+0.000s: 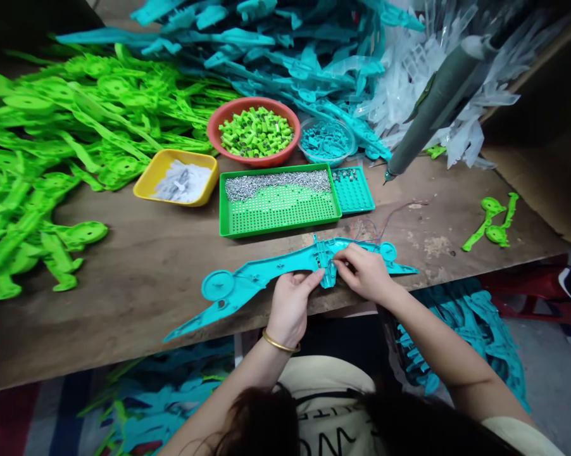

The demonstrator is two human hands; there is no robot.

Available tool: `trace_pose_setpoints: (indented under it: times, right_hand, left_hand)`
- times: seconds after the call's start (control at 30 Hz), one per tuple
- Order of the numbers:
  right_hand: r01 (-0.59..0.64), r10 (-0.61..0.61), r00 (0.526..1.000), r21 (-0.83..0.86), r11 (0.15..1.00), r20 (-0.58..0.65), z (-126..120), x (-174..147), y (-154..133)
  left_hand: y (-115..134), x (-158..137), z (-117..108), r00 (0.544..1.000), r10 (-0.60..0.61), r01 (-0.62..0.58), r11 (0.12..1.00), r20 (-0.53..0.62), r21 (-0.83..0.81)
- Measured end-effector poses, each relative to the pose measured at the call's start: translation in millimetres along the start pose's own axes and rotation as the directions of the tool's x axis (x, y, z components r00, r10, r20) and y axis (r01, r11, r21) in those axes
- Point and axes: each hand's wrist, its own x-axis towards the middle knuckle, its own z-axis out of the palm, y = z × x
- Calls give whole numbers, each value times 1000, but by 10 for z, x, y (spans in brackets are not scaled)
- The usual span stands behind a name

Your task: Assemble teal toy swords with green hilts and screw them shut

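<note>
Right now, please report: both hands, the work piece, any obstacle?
Left hand gripping long turquoise plastic part. Right hand touching its middle. Grey cylindrical tool apart, ahead and right; nothing visible blocking the hands.

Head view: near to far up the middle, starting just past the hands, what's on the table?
Long blue piece → green tray → red bowl → heap of blue pieces.
</note>
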Motion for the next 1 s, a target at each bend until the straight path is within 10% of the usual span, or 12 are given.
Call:
trace_pose_setpoints:
  times: [0.67, 1.0]
  right_hand:
    - [-62, 58, 997, 90, 994, 52, -40, 71, -90]
    - [-118, 118, 992, 2, 993, 43, 6, 130, -68]
  left_hand:
    - [25, 31, 3, 989, -146, 138, 978, -38, -157]
    - [72, 57, 5, 999, -22, 27, 994, 46, -103]
